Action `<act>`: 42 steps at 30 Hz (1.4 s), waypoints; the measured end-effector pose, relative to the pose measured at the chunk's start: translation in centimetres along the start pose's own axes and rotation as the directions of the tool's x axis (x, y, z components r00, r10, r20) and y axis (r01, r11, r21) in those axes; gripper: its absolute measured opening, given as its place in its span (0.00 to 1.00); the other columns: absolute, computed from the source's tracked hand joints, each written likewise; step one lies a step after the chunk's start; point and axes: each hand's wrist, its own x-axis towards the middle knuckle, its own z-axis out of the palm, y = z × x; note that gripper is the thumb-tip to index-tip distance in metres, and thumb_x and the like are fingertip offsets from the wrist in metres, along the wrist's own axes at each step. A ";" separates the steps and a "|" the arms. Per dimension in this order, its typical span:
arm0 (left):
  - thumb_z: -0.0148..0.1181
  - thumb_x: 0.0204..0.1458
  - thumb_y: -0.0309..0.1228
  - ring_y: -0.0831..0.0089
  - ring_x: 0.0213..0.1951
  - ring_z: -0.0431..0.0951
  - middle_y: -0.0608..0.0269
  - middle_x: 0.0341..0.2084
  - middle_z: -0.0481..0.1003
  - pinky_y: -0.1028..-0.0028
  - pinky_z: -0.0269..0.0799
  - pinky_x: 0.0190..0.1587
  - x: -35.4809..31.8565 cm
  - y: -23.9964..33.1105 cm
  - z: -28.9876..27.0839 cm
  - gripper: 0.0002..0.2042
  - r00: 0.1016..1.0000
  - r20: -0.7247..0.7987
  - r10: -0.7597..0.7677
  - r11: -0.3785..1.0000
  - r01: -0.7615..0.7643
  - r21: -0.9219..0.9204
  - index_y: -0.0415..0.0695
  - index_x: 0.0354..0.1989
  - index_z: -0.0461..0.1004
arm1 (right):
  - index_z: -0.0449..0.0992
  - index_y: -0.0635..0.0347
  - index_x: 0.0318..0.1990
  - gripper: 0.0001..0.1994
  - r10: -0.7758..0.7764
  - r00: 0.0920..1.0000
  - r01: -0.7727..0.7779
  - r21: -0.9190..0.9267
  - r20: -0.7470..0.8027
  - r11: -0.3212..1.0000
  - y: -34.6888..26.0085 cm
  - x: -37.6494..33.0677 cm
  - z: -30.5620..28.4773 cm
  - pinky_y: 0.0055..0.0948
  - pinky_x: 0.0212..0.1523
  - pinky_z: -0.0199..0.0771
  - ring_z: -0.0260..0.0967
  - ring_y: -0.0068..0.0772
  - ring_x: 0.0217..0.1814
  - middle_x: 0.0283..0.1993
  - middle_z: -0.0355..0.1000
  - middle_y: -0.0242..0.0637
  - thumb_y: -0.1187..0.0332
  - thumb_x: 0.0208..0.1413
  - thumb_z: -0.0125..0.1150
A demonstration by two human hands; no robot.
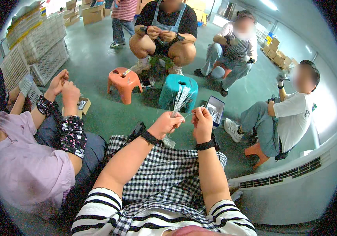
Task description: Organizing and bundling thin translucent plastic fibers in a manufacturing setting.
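1. Green concrete floor (97, 63) runs under a circle of seated people, with stacked white crates (38, 47) at the left and cardboard boxes at the back.
2. At the centre, the left hand (167, 124) grips a bundle of thin clear strips (181, 100) that fans upward, fingers wrapped closed around its lower end.
3. Beside it, the right hand (202, 120) pinches a single strip between thumb and forefinger, fingers narrow, drawn just apart from the bundle.
4. By my judgement the step in hand is separating one strip from the bunch; the next move calls for a steady left grip so the rest do not slide loose.
5. Beyond the hands stand a teal stool (177, 92), an orange stool (123, 82) and an open dark box (215, 110) on the floor.
6. A neighbour in a lilac top works at the left.
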 end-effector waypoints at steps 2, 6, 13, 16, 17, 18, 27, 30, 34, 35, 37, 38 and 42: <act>0.54 0.52 0.34 0.87 0.12 0.57 0.75 0.13 0.64 0.85 0.49 0.14 -0.1 0.1 0.0 0.08 1.000 0.007 -0.009 1.000 0.009 -0.009 0.44 0.26 0.71 | 0.70 0.59 0.27 0.09 0.005 1.000 -0.005 0.018 -0.030 1.000 -0.1 0.0 0.0 0.17 0.20 0.54 0.55 0.15 0.18 0.19 0.62 0.25 0.67 0.57 0.52; 0.54 0.52 0.34 0.87 0.12 0.56 0.75 0.13 0.64 0.85 0.48 0.13 0.0 0.1 0.0 0.08 1.000 0.021 -0.023 0.999 0.023 -0.031 0.43 0.27 0.71 | 0.69 0.60 0.27 0.09 -0.009 0.998 0.012 0.041 -0.059 0.999 -0.1 0.2 -0.2 0.17 0.19 0.53 0.53 0.15 0.18 0.19 0.62 0.25 0.67 0.57 0.52; 0.53 0.52 0.33 0.87 0.13 0.59 0.75 0.14 0.66 0.84 0.51 0.14 -0.1 0.4 0.2 0.07 0.999 0.030 -0.034 0.999 0.035 -0.016 0.44 0.26 0.71 | 0.69 0.60 0.27 0.08 -0.005 0.999 0.008 0.076 -0.043 0.997 -0.3 0.3 -0.4 0.17 0.18 0.53 0.53 0.16 0.17 0.19 0.62 0.26 0.67 0.57 0.52; 0.53 0.52 0.33 0.87 0.13 0.58 0.74 0.14 0.66 0.84 0.50 0.14 -0.1 0.4 0.2 0.07 0.998 0.055 -0.042 0.998 0.044 -0.039 0.44 0.26 0.71 | 0.69 0.60 0.27 0.08 -0.012 0.998 0.016 0.070 -0.057 0.997 -0.4 0.1 -0.2 0.17 0.18 0.53 0.53 0.16 0.17 0.18 0.62 0.26 0.67 0.57 0.52; 0.53 0.52 0.33 0.87 0.13 0.58 0.74 0.14 0.66 0.84 0.49 0.14 -0.1 0.3 0.1 0.07 0.997 0.054 -0.048 0.998 0.050 -0.040 0.43 0.27 0.71 | 0.69 0.60 0.27 0.08 -0.012 0.998 0.016 0.069 -0.058 0.997 -0.4 0.2 -0.3 0.17 0.18 0.53 0.53 0.16 0.17 0.18 0.62 0.26 0.67 0.57 0.52; 0.53 0.52 0.33 0.87 0.13 0.58 0.74 0.14 0.66 0.84 0.49 0.14 -0.1 0.3 0.1 0.07 0.997 0.052 -0.053 0.998 0.056 -0.041 0.43 0.27 0.71 | 0.69 0.60 0.27 0.08 -0.017 0.998 0.021 0.072 -0.062 0.997 -0.3 0.3 -0.4 0.17 0.18 0.53 0.53 0.16 0.17 0.18 0.62 0.26 0.67 0.57 0.52; 0.53 0.52 0.34 0.87 0.13 0.57 0.75 0.14 0.66 0.84 0.48 0.15 -0.1 1.3 -0.5 0.07 0.993 0.075 -0.086 0.996 0.087 -0.007 0.43 0.30 0.72 | 0.69 0.59 0.27 0.08 -0.030 0.995 0.046 0.173 -0.098 0.984 -1.0 1.0 -0.8 0.17 0.19 0.55 0.55 0.16 0.19 0.20 0.64 0.27 0.67 0.56 0.53; 0.54 0.52 0.33 0.87 0.13 0.57 0.76 0.14 0.66 0.85 0.49 0.14 1.0 1.7 0.8 0.06 0.991 0.108 -0.075 0.991 0.062 0.122 0.45 0.30 0.72 | 0.69 0.59 0.28 0.07 -0.101 0.974 0.153 0.262 -0.202 0.953 -2.0 1.9 -2.5 0.17 0.18 0.54 0.56 0.16 0.18 0.22 0.67 0.28 0.67 0.56 0.54; 0.54 0.51 0.34 0.87 0.13 0.57 0.75 0.16 0.65 0.84 0.49 0.14 -0.3 1.0 -1.3 0.06 0.988 0.055 -0.144 0.989 0.142 0.048 0.45 0.30 0.72 | 0.68 0.58 0.28 0.07 -0.096 0.981 0.117 0.120 -0.168 0.986 0.4 2.4 -2.7 0.17 0.18 0.59 0.58 0.15 0.19 0.25 0.69 0.29 0.67 0.56 0.52; 0.54 0.51 0.33 0.87 0.12 0.56 0.75 0.16 0.65 0.84 0.49 0.14 -1.0 0.9 -1.7 0.06 0.991 0.043 -0.130 0.991 0.129 0.020 0.45 0.30 0.72 | 0.68 0.58 0.28 0.07 -0.074 0.982 0.103 0.167 -0.173 0.981 0.8 2.6 -2.5 0.17 0.18 0.59 0.58 0.15 0.19 0.25 0.69 0.29 0.67 0.56 0.52; 0.54 0.52 0.31 0.88 0.11 0.54 0.74 0.14 0.63 0.85 0.47 0.13 -0.7 0.8 -0.6 0.06 0.992 -0.011 -0.124 0.992 0.124 0.013 0.41 0.30 0.71 | 0.68 0.57 0.28 0.07 -0.074 0.982 0.110 0.208 -0.173 0.972 0.3 2.4 -3.9 0.17 0.18 0.60 0.58 0.15 0.19 0.26 0.69 0.29 0.67 0.56 0.52; 0.54 0.52 0.31 0.88 0.11 0.54 0.74 0.14 0.63 0.85 0.47 0.13 -0.4 1.0 -0.4 0.06 0.992 -0.016 -0.126 0.992 0.126 0.025 0.41 0.30 0.71 | 0.67 0.57 0.28 0.07 -0.046 0.981 0.093 0.249 -0.188 0.964 -0.1 2.2 -4.1 0.17 0.18 0.59 0.58 0.15 0.19 0.26 0.69 0.29 0.67 0.56 0.52; 0.54 0.52 0.31 0.87 0.11 0.53 0.74 0.13 0.63 0.85 0.46 0.12 0.4 0.9 -0.1 0.06 0.993 0.020 -0.119 0.993 0.118 0.031 0.41 0.29 0.71 | 0.67 0.57 0.30 0.06 -0.031 0.968 0.107 0.294 -0.250 0.950 -0.7 1.8 -4.7 0.16 0.17 0.59 0.58 0.15 0.18 0.25 0.68 0.28 0.67 0.56 0.53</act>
